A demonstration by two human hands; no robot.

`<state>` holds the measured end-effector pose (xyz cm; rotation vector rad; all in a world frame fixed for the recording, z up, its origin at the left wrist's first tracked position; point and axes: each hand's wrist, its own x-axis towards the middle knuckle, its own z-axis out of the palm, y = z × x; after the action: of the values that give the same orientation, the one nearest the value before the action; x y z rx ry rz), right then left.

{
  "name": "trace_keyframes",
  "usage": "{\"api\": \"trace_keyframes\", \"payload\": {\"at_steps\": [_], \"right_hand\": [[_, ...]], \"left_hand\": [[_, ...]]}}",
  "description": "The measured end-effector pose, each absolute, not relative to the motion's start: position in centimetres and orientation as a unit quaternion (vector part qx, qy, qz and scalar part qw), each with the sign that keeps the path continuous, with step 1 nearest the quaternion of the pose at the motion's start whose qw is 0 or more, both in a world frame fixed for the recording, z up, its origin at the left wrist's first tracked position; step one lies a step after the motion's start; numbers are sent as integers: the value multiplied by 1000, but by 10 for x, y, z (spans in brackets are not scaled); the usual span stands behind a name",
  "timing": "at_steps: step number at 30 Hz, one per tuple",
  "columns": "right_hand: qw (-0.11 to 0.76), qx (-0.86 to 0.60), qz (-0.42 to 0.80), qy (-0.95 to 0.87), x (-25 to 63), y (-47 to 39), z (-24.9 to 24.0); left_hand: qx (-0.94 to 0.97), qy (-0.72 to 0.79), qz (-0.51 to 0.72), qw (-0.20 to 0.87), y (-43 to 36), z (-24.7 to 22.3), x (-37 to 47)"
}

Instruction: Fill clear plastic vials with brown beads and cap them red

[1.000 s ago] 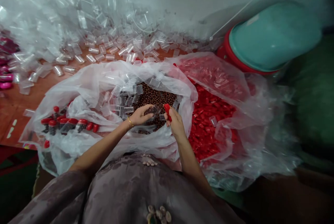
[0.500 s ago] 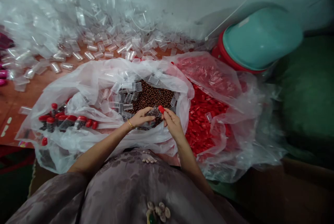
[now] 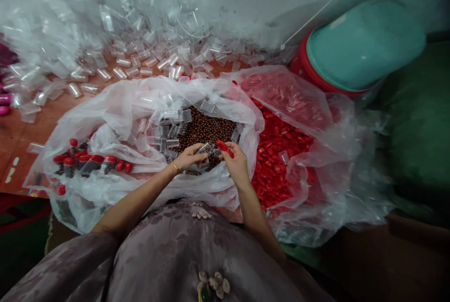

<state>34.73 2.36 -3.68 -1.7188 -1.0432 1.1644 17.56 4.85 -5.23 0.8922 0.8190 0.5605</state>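
My left hand [image 3: 190,158] is closed on a small clear plastic container [image 3: 206,149], tilted, its open side toward the right. What lies inside it is too small to tell. Between thumb and fingers, my right hand [image 3: 236,162] pinches a red cap [image 3: 222,145], a short way right of the container. Both hands are over a heap of round brown beads [image 3: 207,126] in a white plastic bag [image 3: 133,90]. Several empty clear containers [image 3: 172,114] rest on the beads' left side.
Loose red caps [image 3: 277,166] fill the bag on the right. Several red-capped containers [image 3: 96,161] lie to the left. Clear containers [image 3: 119,63] are piled along the back of the orange table [image 3: 21,138]. A teal tub [image 3: 365,44] stands at the back right.
My right hand has shifted slightly right, and the red cap has turned and drawn apart from the container. The left hand stays nearly in place, the container more visible.
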Motion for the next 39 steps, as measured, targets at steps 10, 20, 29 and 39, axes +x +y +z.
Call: {"api": "trace_keyframes", "payload": {"at_steps": [10,20,29,39], "right_hand": [[312,-607,176,-710,338,10,-33],[271,-542,188,-773,348,-5,-18],[199,-505,116,-832,357,-25,-5],[189,-517,95,-829,355,-40,3]], "left_hand": [[450,370,283,762,44,-43,184],[498,364,247,748,48,-25,180],[465,335,183,799,31,-30,183],[509,321,169,781,28,-27,184]]}}
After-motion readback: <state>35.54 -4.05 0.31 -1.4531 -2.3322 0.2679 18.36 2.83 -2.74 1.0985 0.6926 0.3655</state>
